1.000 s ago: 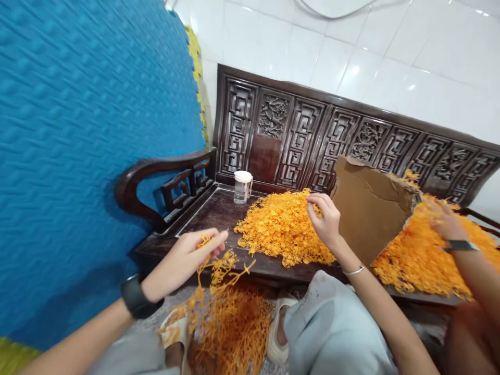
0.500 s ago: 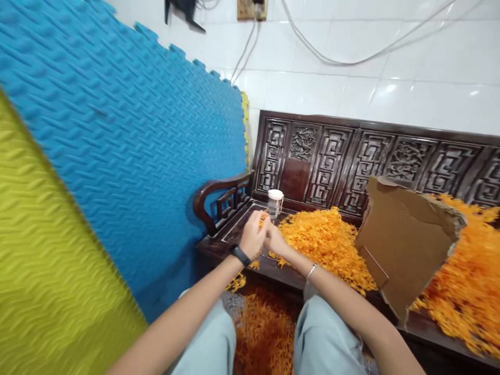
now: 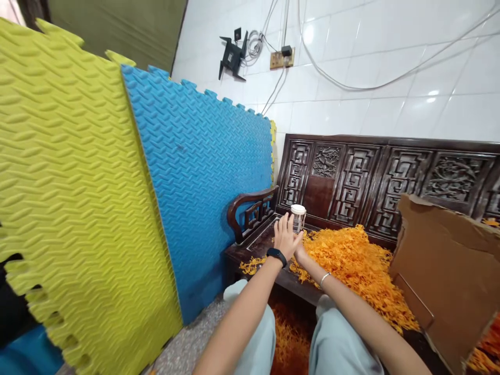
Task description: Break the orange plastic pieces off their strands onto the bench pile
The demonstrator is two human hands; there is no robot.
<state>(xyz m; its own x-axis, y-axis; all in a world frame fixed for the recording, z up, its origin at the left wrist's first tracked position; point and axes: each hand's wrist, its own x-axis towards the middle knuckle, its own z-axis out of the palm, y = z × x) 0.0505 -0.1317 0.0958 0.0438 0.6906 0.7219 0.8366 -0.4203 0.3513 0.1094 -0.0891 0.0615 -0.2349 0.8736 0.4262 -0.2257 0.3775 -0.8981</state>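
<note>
My left hand [image 3: 285,239], with a black band on its wrist, is raised above the bench seat, its fingers stretched and spread. My right hand [image 3: 300,251], with a silver bracelet on the wrist, is close against the left palm. Its fingers are mostly hidden behind the left hand, and I cannot make out anything between the two. Just beyond the fingers stands a clear jar with a white lid [image 3: 298,209]. A heap of orange shredded strips [image 3: 351,260] lies to the right of my hands. A few loose orange strips [image 3: 252,265] lie to the left.
The dark carved wooden bench [image 3: 318,195] has a curved armrest [image 3: 253,198] at left. A torn cardboard sheet [image 3: 445,276] stands upright at right. Blue foam mat [image 3: 203,172] and yellow foam mat [image 3: 82,182] stand along the left. More orange strips [image 3: 289,341] lie below, between my knees.
The view has swung left, showing more of the yellow mat and the black device on the wall. My left fingers, curled around an orange bit before, are now spread out.
</note>
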